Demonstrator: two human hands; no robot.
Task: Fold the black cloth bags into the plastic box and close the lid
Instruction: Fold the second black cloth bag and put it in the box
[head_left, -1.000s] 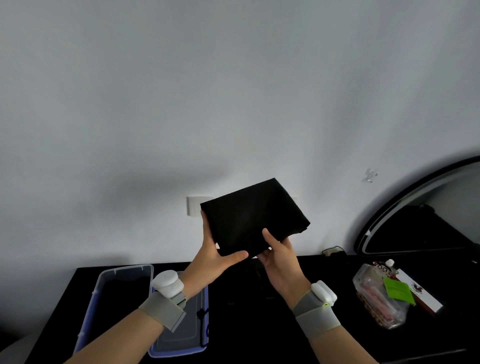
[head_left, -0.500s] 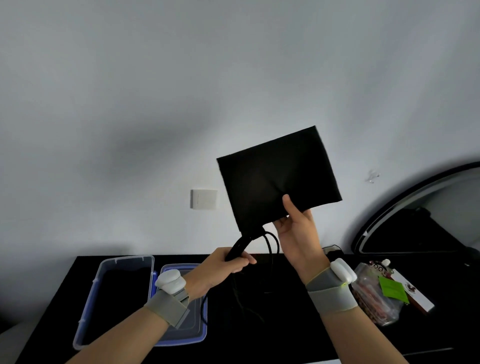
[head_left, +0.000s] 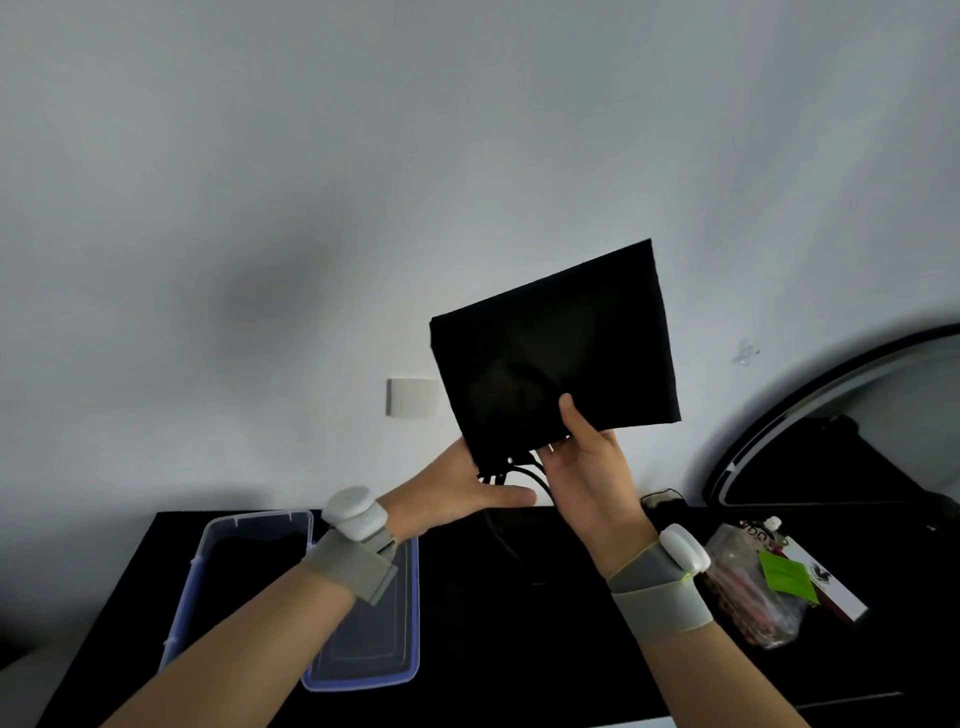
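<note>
A folded black cloth bag is held up in the air in front of the white wall. My right hand pinches its lower edge, thumb on the front. My left hand cups the bag's lower left corner, where the black straps hang down. The clear plastic box stands open on the black table at the left, with dark contents inside. Its blue-rimmed lid lies flat beside the box, partly hidden by my left forearm.
A clear plastic bag of items with a green tag lies on the black table at the right, next to a white carton. A dark arched mirror frame leans at the far right. A white wall switch sits behind the bag.
My left hand has let go of the hanging straps and risen to the bag's lower left corner. The bag stays raised in my right hand.
</note>
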